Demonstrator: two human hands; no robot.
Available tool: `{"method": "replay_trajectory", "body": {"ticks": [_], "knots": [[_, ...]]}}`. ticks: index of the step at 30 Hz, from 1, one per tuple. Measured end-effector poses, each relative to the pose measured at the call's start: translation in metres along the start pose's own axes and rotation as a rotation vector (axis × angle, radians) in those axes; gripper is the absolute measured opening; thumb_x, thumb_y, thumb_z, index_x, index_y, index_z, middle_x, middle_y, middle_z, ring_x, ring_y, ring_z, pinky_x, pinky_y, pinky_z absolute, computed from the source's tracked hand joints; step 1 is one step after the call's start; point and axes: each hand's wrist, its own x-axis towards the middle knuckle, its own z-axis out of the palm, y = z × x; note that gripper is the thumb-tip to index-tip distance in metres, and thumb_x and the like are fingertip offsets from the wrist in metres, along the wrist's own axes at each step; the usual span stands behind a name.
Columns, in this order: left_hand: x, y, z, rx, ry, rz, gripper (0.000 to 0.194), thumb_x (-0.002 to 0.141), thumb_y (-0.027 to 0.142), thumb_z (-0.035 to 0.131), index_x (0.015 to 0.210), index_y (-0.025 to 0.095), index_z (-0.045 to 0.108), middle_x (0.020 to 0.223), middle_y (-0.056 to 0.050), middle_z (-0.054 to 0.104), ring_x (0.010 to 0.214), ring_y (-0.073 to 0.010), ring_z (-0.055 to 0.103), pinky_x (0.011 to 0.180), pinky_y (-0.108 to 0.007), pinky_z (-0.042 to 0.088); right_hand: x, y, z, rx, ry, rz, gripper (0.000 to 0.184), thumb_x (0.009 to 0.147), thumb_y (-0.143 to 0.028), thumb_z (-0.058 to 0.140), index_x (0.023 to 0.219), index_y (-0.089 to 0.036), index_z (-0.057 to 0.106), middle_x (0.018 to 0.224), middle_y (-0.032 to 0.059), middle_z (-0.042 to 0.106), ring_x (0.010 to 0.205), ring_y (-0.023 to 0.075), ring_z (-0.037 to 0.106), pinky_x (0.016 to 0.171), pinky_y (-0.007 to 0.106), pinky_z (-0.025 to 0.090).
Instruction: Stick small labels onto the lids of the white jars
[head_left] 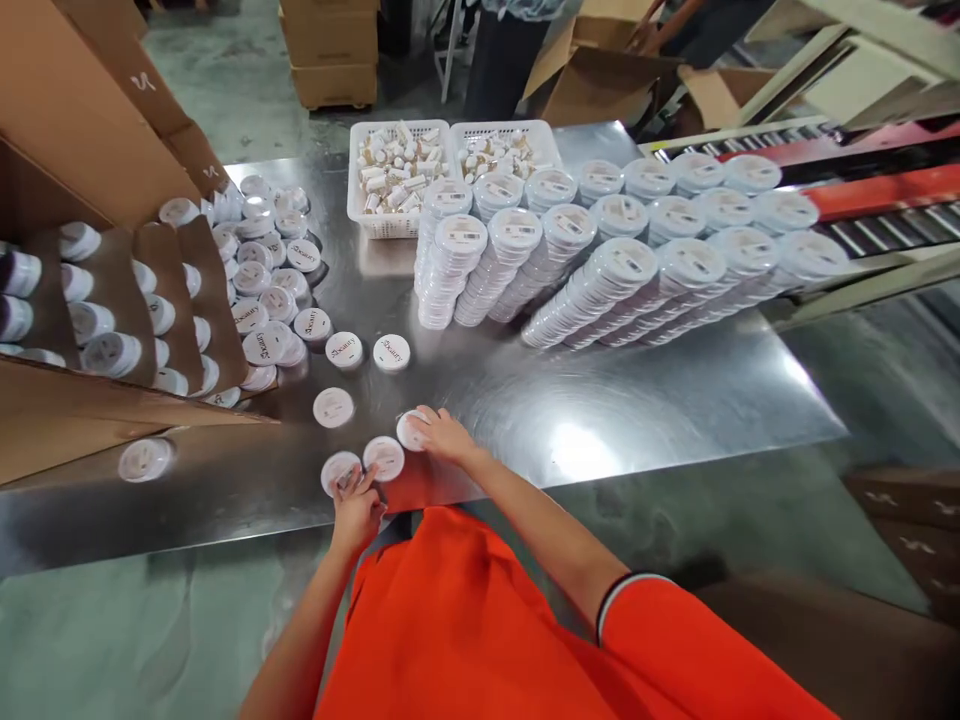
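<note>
Two fingers of my left hand [358,512] are stretched out and spread, the others curled. Their tips rest on a round white lidded tub [339,468] near the table's front edge. A second white tub [383,460] lies directly beside these fingers. My right hand [444,436] has its fingers closed over the side of another tub [409,430], still low at the table top. Behind are a flat tub [333,408] and two tubs with printed lids, one on the left [344,350] and one on the right [391,352].
An open carton [112,400] on the left holds tubs between cardboard dividers; loose tubs [255,280] are piled beside it. Two white baskets [361,222] hold small bottles. Tall leaning stacks of tubs [592,290] stand on the steel table [675,400]. A roller conveyor [892,235] runs behind.
</note>
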Motion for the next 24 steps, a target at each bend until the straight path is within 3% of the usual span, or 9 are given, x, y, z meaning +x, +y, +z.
{"method": "replay_trajectory", "body": {"ticks": [5, 8, 11, 14, 17, 21, 24], "knots": [[-0.002, -0.006, 0.004, -0.04, 0.025, -0.015, 0.022, 0.083, 0.013, 0.059, 0.062, 0.02, 0.06, 0.156, -0.006, 0.05, 0.153, -0.0396, 0.03, 0.118, -0.08, 0.013, -0.02, -0.021, 0.028, 0.175, 0.002, 0.248, 0.067, 0.096, -0.037, 0.055, 0.159, -0.031, 0.03, 0.153, 0.0163, 0.043, 0.116, 0.0277, 0.064, 0.095, 0.035, 0.052], [-0.005, -0.015, 0.001, -0.076, 0.035, -0.037, 0.02, 0.082, 0.013, 0.058, 0.063, 0.019, 0.06, 0.156, -0.007, 0.05, 0.153, -0.0399, 0.029, 0.118, -0.08, 0.012, -0.029, -0.04, 0.043, 0.196, 0.033, 0.311, 0.064, 0.099, -0.035, 0.051, 0.158, -0.031, 0.03, 0.152, 0.0173, 0.043, 0.109, 0.0257, 0.068, 0.087, 0.032, 0.053], [-0.009, -0.026, -0.005, -0.119, 0.047, -0.028, 0.019, 0.082, 0.016, 0.059, 0.064, 0.02, 0.06, 0.154, -0.008, 0.053, 0.152, -0.04, 0.032, 0.118, -0.08, 0.01, -0.028, -0.053, 0.044, 0.179, 0.047, 0.347, 0.067, 0.097, -0.036, 0.055, 0.159, -0.031, 0.029, 0.151, 0.0165, 0.045, 0.105, 0.0249, 0.069, 0.085, 0.031, 0.053], [-0.011, -0.033, -0.009, -0.166, 0.043, -0.021, 0.018, 0.083, 0.018, 0.059, 0.065, 0.02, 0.06, 0.151, -0.01, 0.055, 0.151, -0.0391, 0.034, 0.119, -0.078, 0.008, -0.014, -0.06, 0.03, 0.113, 0.143, 0.377, 0.075, 0.096, -0.047, 0.055, 0.16, -0.023, 0.025, 0.154, 0.0218, 0.043, 0.116, 0.0322, 0.064, 0.093, 0.039, 0.053], [-0.012, -0.033, -0.008, -0.211, 0.066, -0.038, 0.018, 0.083, 0.018, 0.06, 0.066, 0.02, 0.061, 0.151, -0.011, 0.055, 0.151, -0.0377, 0.035, 0.121, -0.076, 0.007, 0.02, -0.075, 0.007, 0.075, 0.206, 0.209, 0.076, 0.094, -0.047, 0.058, 0.158, -0.016, 0.031, 0.16, 0.0246, 0.036, 0.132, 0.0378, 0.052, 0.106, 0.046, 0.046], [-0.011, -0.03, -0.003, -0.238, 0.089, -0.061, 0.019, 0.081, 0.016, 0.062, 0.062, 0.02, 0.06, 0.148, -0.01, 0.058, 0.151, -0.037, 0.034, 0.122, -0.074, 0.006, 0.088, -0.119, -0.015, 0.022, 0.177, -0.113, 0.079, 0.086, -0.032, 0.071, 0.155, -0.02, 0.035, 0.168, 0.02, 0.023, 0.149, 0.0373, 0.033, 0.114, 0.049, 0.039], [-0.01, -0.03, -0.003, -0.255, 0.093, -0.066, 0.017, 0.08, 0.014, 0.062, 0.064, 0.021, 0.062, 0.147, -0.01, 0.059, 0.151, -0.0368, 0.034, 0.122, -0.075, 0.005, 0.128, -0.149, -0.021, -0.029, 0.125, -0.198, 0.085, 0.081, -0.031, 0.077, 0.154, -0.022, 0.036, 0.168, 0.0187, 0.023, 0.152, 0.0361, 0.027, 0.116, 0.05, 0.036]]}}
